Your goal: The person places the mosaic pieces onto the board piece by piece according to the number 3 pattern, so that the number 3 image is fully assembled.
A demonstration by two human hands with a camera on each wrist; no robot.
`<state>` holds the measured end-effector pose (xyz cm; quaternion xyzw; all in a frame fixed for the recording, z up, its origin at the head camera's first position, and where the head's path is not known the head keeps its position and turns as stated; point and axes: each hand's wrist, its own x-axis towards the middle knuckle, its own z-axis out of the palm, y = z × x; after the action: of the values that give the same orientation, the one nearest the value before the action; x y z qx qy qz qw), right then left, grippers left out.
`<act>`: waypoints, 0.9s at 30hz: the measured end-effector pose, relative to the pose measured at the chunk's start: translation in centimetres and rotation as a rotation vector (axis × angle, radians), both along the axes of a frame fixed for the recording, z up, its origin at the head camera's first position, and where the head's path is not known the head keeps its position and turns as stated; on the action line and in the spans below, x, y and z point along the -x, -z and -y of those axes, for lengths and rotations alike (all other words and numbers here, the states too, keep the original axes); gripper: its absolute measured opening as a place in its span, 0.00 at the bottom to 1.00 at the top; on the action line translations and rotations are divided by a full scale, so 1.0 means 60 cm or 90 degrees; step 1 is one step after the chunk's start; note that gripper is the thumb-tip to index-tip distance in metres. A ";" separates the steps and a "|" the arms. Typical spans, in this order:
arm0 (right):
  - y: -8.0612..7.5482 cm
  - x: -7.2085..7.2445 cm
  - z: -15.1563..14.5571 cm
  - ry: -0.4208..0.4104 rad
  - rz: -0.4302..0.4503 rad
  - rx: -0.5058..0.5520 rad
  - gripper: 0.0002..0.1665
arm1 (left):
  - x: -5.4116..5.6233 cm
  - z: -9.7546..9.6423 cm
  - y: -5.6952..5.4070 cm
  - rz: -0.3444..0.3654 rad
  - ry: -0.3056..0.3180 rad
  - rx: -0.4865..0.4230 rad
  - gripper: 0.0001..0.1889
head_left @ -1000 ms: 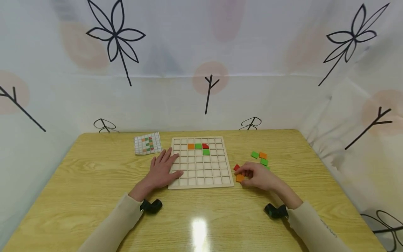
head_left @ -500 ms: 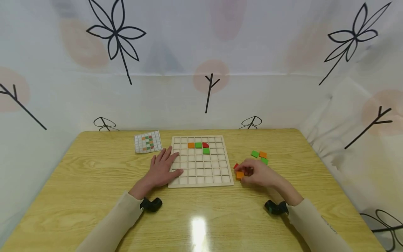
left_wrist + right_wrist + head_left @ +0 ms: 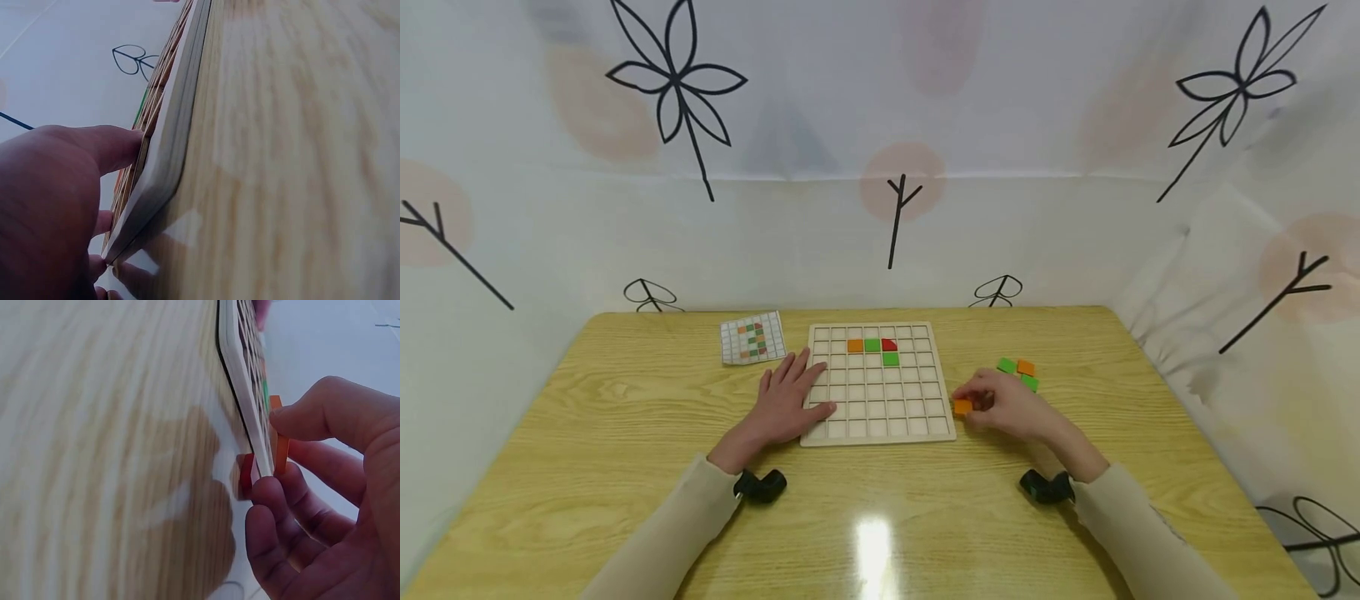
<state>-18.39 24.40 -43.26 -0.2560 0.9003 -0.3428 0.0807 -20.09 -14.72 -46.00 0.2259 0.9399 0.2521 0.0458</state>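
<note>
A pale wooden grid board (image 3: 880, 427) lies on the table, with an orange tile (image 3: 855, 346), a green tile (image 3: 872, 345) and a red tile (image 3: 889, 345) in one row. A second green tile sits one cell below the red one. My left hand (image 3: 782, 408) rests spread over the board's left edge, thumb on the cells. Beside the right edge, my right hand (image 3: 1009, 403) pinches an orange square tile (image 3: 282, 440) between thumb and fingers, raised off the table. Under those fingers a red tile (image 3: 247, 475) stays on the table in the right wrist view.
Behind the right hand lie loose green tiles (image 3: 1029, 383) and an orange tile (image 3: 1026, 367). A printed pattern card (image 3: 752, 339) lies at the back left, showing colored squares on a grid. A patterned cloth wall (image 3: 880, 242) stands behind the table (image 3: 625, 400).
My right hand has picked up the orange tile from the table and moved slightly left and away, toward the board's edge. The left hand has stayed in place.
</note>
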 end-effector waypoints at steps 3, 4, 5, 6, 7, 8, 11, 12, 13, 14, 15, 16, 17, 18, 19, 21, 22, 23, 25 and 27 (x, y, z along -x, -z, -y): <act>-0.003 0.004 0.007 0.000 -0.008 0.004 0.18 | 0.001 0.000 0.002 0.001 0.002 -0.001 0.37; -0.004 0.005 0.010 0.002 -0.009 0.004 0.18 | 0.002 0.000 0.003 0.004 0.002 -0.001 0.37; -0.004 0.007 0.013 0.006 -0.010 0.002 0.18 | 0.002 0.001 0.003 0.006 0.002 -0.001 0.38; -0.004 0.009 0.017 0.007 -0.013 0.003 0.18 | 0.002 0.001 0.004 0.006 0.001 -0.003 0.38; -0.005 0.011 0.020 0.011 -0.014 0.003 0.18 | 0.002 0.001 0.005 0.006 0.001 -0.005 0.37; -0.005 0.013 0.024 0.012 -0.015 0.004 0.18 | 0.002 0.001 0.005 0.005 0.001 -0.006 0.37; -0.006 0.021 0.035 0.021 -0.019 0.004 0.17 | 0.000 0.001 0.005 0.005 -0.001 -0.008 0.37; -0.006 0.023 0.039 0.023 -0.019 0.005 0.17 | 0.000 0.001 0.004 0.004 -0.001 -0.007 0.37; -0.006 0.026 0.043 0.026 -0.019 0.003 0.17 | 0.000 0.001 0.004 0.004 -0.001 -0.005 0.37; -0.006 0.028 0.046 0.025 -0.022 0.003 0.17 | -0.001 0.001 0.004 0.004 0.000 -0.004 0.37; -0.007 0.031 0.050 0.029 -0.021 0.001 0.16 | -0.001 0.000 0.003 0.005 0.001 -0.004 0.38; -0.007 0.032 0.053 0.032 -0.019 0.000 0.16 | -0.001 0.000 0.003 0.004 0.002 -0.004 0.38; -0.008 0.035 0.057 0.033 -0.017 0.004 0.16 | -0.001 0.001 0.002 0.004 0.002 -0.003 0.38; -0.009 0.037 0.061 0.037 -0.013 0.009 0.16 | -0.001 0.001 0.002 0.003 0.003 -0.003 0.38; -0.008 0.040 0.066 0.039 -0.012 0.013 0.16 | -0.001 0.001 0.001 0.004 0.003 -0.004 0.38; -0.010 0.044 0.076 0.047 -0.007 0.023 0.16 | -0.002 0.002 0.000 0.003 0.004 -0.010 0.37; -0.010 0.047 0.081 0.047 -0.007 0.029 0.17 | -0.002 0.002 -0.001 0.002 0.004 -0.014 0.37; -0.010 0.050 0.085 0.049 -0.007 0.035 0.17 | -0.002 0.002 -0.001 0.001 0.004 -0.016 0.37; -0.010 0.056 0.095 0.051 -0.011 0.036 0.17 | -0.001 0.002 -0.001 -0.001 0.006 -0.022 0.37; -0.009 0.061 0.104 0.048 -0.015 0.038 0.17 | 0.000 0.002 0.000 0.000 0.008 -0.020 0.37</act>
<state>-22.03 18.18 -42.70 -0.2282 0.8997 -0.3688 0.0493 -20.06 -14.82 -45.99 0.2325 0.9344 0.2664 0.0437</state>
